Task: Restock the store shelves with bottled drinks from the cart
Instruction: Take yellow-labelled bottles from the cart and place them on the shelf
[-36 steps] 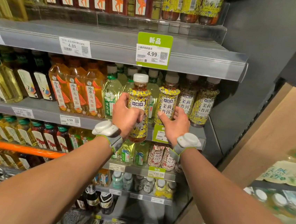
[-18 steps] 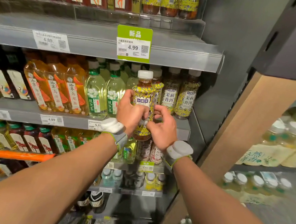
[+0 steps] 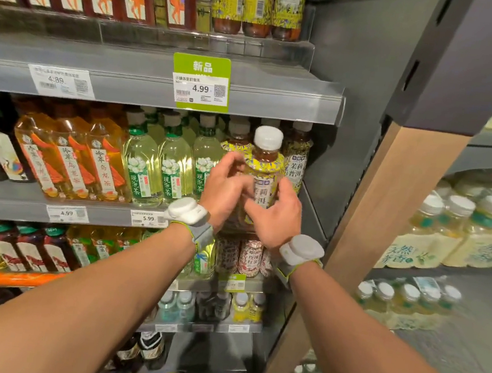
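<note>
1. The bottle (image 3: 264, 167), with a white cap and a yellow patterned label, is upright at the right end of the middle shelf (image 3: 108, 217), just in front of the row of same-label bottles (image 3: 296, 164). A second ago it was further left, before the pale green tea bottles (image 3: 170, 172). Its base is hidden behind the hands, so I cannot tell whether it rests on the shelf.
2. The right hand (image 3: 275, 216) now grips the bottle low on the label, thumb across the front and fingers curled round the right side. A second ago it was off the bottle, down at the shelf edge.
3. The left hand (image 3: 223, 190) holds the bottle's left side. Its fingers (image 3: 228, 161) are curled near the shoulder and look looser than the full wrap of a second ago, though blur hides the contact.
4. Each wrist carries a white band (image 3: 187, 210).
5. Orange tea bottles (image 3: 68, 161) stand further left on the shelf.
6. A green 4.99 tag (image 3: 201, 83) hangs on the shelf above.
7. An orange cart bar (image 3: 7, 278) shows at lower left.
</note>
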A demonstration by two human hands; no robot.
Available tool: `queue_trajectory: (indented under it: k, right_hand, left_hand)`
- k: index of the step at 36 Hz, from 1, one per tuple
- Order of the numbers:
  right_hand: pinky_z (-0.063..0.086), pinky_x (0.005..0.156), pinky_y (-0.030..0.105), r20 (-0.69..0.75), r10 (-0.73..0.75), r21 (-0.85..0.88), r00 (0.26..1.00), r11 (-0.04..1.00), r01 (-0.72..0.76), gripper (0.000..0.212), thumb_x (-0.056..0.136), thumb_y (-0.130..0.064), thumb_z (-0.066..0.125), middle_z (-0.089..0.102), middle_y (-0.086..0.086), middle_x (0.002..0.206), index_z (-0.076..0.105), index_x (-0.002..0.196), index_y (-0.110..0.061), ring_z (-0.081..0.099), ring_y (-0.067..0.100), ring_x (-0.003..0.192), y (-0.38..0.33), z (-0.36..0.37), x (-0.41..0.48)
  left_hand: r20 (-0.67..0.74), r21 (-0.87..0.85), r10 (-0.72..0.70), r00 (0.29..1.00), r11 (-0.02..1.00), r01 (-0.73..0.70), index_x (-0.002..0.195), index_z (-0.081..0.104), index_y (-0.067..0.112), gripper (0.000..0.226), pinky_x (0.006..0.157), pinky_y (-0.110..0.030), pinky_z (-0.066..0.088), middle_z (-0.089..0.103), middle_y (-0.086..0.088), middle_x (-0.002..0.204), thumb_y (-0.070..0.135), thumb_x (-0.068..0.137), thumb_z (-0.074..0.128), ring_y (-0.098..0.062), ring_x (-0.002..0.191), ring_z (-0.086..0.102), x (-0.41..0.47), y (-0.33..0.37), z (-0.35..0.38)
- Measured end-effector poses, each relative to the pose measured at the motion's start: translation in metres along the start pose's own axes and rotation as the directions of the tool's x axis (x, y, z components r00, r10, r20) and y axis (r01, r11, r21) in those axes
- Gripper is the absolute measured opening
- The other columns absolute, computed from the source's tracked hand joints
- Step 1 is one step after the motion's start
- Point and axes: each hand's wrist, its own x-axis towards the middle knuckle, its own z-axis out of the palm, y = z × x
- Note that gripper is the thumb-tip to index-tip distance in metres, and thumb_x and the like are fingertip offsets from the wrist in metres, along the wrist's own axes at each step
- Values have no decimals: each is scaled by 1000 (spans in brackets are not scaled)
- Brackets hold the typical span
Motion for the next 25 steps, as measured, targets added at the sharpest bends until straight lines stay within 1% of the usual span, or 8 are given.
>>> queue_trajectory:
  k: [2,4,7,10,14,18,23,25]
  right_hand:
    - [43,79,29,-87,-6,19,996,1000,7,52,70,-29,85,57,5,101,59,109,-7,54,15,90,5,-7,6]
    - [41,84,25,-149,6,37,989,999,-1,52,71,-23,86,55,6,106,59,112,-6,49,10,93,8,-14,12]
    - [39,90,22,-134,9,49,991,999,-2,58,72,-21,86,53,10,115,59,122,-7,51,13,102,10,-19,19]
    - [41,97,26,-84,-4,38,996,999,7,60,74,-18,86,53,11,120,59,126,-6,54,18,107,10,-17,23]
    - [43,101,31,-46,12,36,999,999,-10,63,76,-18,85,55,11,124,57,131,-5,55,22,113,12,-9,25]
    - [42,105,40,-24,48,45,999,998,-47,66,77,-18,84,58,11,130,55,135,-6,54,26,120,12,1,29]
    - [32,105,22,-11,77,63,997,995,-76,73,80,-19,83,56,8,140,48,143,-9,50,23,129,12,10,36]
    - [33,106,25,7,119,64,993,991,-120,76,81,-23,82,56,7,141,45,146,-10,50,25,130,15,12,38]
  left_hand:
    - [-81,-22,2,997,1000,-4,89,68,26,44,67,-32,46,67,-2,89,13,48,61,-14,80,60,4,6,-3]
    - [-195,-7,7,981,1000,-8,89,67,24,36,71,-34,46,68,-4,91,16,55,60,-20,81,61,8,9,-10]
    - [-357,56,17,934,998,4,91,66,23,26,80,-41,54,67,-1,87,15,67,60,-26,82,62,16,8,-23]
    - [-464,136,70,883,991,-7,103,68,17,24,93,-49,53,72,-7,102,6,86,55,-32,98,68,24,5,-33]
    - [-437,293,176,882,955,-46,120,64,17,32,79,-40,58,65,6,116,7,94,48,-28,95,72,28,6,-41]
    - [-375,398,206,904,916,-44,128,59,15,36,86,-48,56,58,10,110,9,95,44,-24,79,74,35,12,-47]
    - [-353,490,162,921,871,35,143,46,7,46,91,-44,54,73,-10,104,30,102,50,-23,76,75,50,17,-53]
    - [-337,532,139,931,844,66,143,46,6,52,87,-38,55,74,-15,106,37,102,51,-17,70,74,55,20,-53]
